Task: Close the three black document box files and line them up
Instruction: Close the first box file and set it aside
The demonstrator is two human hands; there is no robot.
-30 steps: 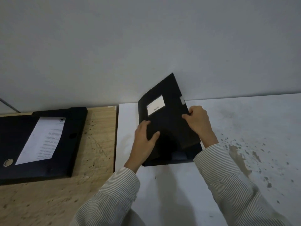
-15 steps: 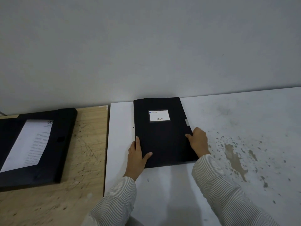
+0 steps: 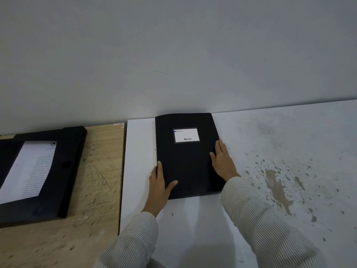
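Since half a second ago the right hand (image 3: pixel 222 162) has slid up the closed box file (image 3: pixel 188 159) and flattened out, fingers straight now instead of curled at the edge; a second back that file was tilted up on end, now it lies flat, lid shut. Left to right: open box file (image 3: pixel 63 171) sits on the wooden board (image 3: pixel 98 171) at far left, angled, lid not down, a printed sheet (image 3: pixel 31 169) lying inside it, partly cut off by the frame edge. White table (image 3: pixel 270 136) butts against the board. Closed file lies near the table's left side, far edge touching the wall (image 3: pixel 173 55), white label (image 3: pixel 186 135) on its cover. Left hand (image 3: pixel 159 185) grips the file's left edge near the front corner, thumb on top of the cover, fingers alongside the spine. Right hand rests palm down, open, on the cover by the right edge, not grasping anything. Both striped sleeves (image 3: pixel 260 219) in view. Brown stains (image 3: pixel 278 187) spot the table right of the file. Third file not in view
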